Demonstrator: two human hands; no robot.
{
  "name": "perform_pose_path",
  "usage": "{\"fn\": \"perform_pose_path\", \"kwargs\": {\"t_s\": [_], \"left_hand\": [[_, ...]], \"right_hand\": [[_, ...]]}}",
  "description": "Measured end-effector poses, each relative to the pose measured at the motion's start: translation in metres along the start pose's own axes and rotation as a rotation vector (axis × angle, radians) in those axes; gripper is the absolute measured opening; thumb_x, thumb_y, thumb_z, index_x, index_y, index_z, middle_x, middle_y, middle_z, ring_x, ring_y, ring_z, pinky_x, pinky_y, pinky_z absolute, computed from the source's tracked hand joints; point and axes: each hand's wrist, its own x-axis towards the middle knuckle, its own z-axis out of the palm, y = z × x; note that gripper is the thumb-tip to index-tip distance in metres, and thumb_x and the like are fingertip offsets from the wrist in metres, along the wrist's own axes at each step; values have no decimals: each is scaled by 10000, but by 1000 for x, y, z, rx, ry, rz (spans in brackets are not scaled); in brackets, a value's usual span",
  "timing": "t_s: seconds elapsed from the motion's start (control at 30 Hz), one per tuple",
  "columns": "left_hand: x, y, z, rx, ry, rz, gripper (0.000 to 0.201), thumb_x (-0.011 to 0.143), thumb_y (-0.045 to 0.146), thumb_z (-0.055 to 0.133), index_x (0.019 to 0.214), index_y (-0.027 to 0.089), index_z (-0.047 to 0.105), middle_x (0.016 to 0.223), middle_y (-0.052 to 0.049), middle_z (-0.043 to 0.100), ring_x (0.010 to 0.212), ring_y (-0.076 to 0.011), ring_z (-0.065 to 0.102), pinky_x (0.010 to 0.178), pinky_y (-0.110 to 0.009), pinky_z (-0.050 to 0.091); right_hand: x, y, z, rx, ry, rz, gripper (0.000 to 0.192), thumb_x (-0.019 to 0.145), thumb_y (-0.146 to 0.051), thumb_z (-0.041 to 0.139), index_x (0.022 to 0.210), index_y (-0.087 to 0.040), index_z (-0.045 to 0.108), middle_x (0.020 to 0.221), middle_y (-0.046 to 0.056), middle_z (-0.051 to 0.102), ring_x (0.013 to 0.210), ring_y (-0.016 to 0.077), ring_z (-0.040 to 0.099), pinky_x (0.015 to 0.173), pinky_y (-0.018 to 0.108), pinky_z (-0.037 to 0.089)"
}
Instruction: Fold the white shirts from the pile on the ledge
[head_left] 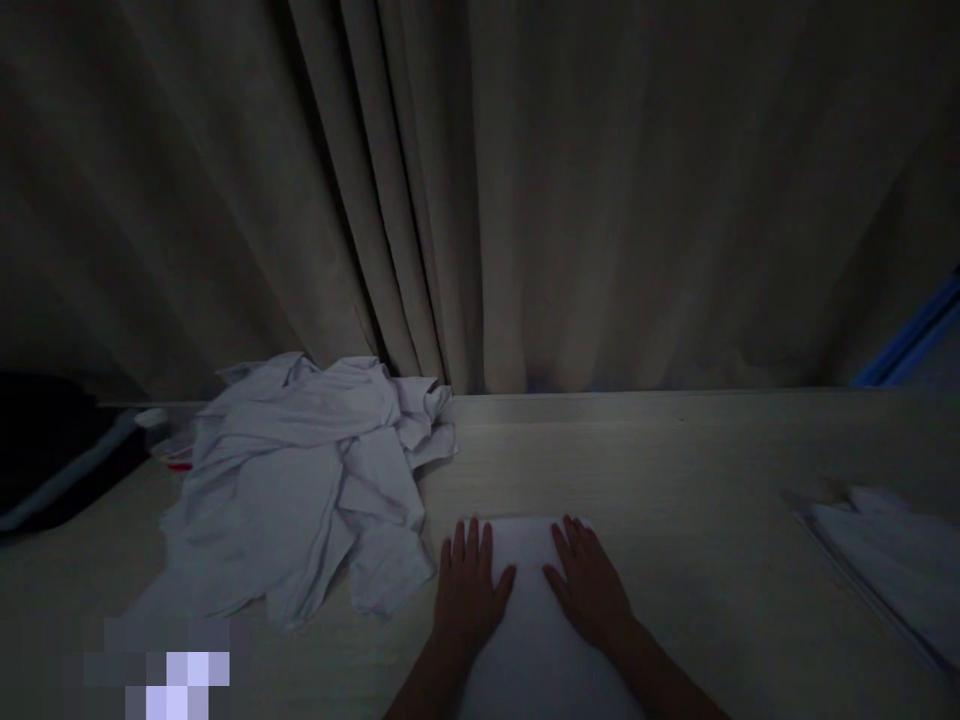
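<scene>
A white cloth [536,640], laid out smooth and folded into a long narrow shape, lies on the pale wooden surface [690,480] in front of me. My left hand [472,585] rests flat on its left edge near the far end, fingers stretched out. Along the right edge, my right hand [589,580] lies flat too, fingers pointing away from me. Neither hand grips anything. To the left of my left hand is a loose heap of crumpled white cloth [292,470]. The near end of the folded cloth runs out of the picture.
Folded white cloth [896,565] lies at the far right. A dark item with a grey stripe [67,450] sits at the left, beside a small white-capped container [154,420]. Behind the surface hangs a long curtain [570,200]. A blue bar [915,330] shows at the right.
</scene>
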Motion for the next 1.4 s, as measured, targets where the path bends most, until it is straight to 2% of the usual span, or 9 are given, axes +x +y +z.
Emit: {"fn": "perform_pose_path", "kwargs": {"t_s": [0.13,0.27,0.4,0.57,0.7,0.9,1.07,1.23,1.4], "left_hand": [[-5,6,-8,35,93,36,659,838,541,392,1337,111,402,1378,-187,463,1323,-340,348,1075,-538,279],[-17,10,-12,89,154,71,669,833,537,414,1338,98,391,1376,-182,468,1307,-308,386,1051,-460,357],[-24,6,-5,87,155,91,665,834,533,424,1331,92,400,1359,-189,485,1271,-299,438,1017,-421,407],[-25,3,4,24,146,66,671,843,484,439,1395,134,288,1408,-168,433,1325,-283,365,1045,-441,375],[-29,9,-8,68,161,75,644,846,460,437,1385,130,312,1388,-160,462,1320,-285,372,1045,-445,373],[-89,23,-36,166,271,181,724,803,490,483,1382,89,317,1354,-155,504,1286,-298,416,1000,-418,406],[-139,26,-41,170,248,212,752,806,516,482,1407,118,269,1267,-133,588,1167,-266,542,915,-389,473],[-149,31,-43,121,225,155,740,819,471,491,1423,138,223,1295,-130,567,1191,-257,526,919,-400,480],[-149,35,-38,117,290,128,709,809,485,480,1400,142,291,1311,-126,553,1207,-259,511,925,-406,468]], "right_hand": [[0,0,-1,-12,57,-13,689,897,-572,280,1431,-137,241,1514,135,185,1401,267,114,1133,452,201],[-5,2,-3,-3,36,-23,711,895,-583,270,1438,-130,198,1515,129,182,1402,252,115,1138,442,198],[-10,3,-3,-1,-6,-12,701,901,-579,248,1420,-109,255,1503,138,218,1397,259,137,1136,442,206],[-11,3,3,5,56,-1,669,902,-561,287,1427,-148,251,1510,114,208,1400,241,131,1141,438,200],[-14,1,-3,-7,108,-13,627,912,-523,308,1418,-154,283,1502,116,234,1395,240,157,1133,428,237],[-66,-19,-26,-26,168,-68,643,914,-474,349,1456,-216,118,1522,80,165,1390,241,172,1111,427,301],[-123,-30,-19,-55,196,-132,728,893,-487,398,1458,-220,24,1483,106,260,1349,262,288,1040,429,404],[-143,-28,-4,-83,221,-133,732,892,-504,399,1455,-230,19,1441,102,361,1302,259,378,998,418,450],[-143,-29,0,-44,185,-96,669,901,-487,394,1452,-247,99,1474,69,310,1342,246,311,1056,412,384]]}}
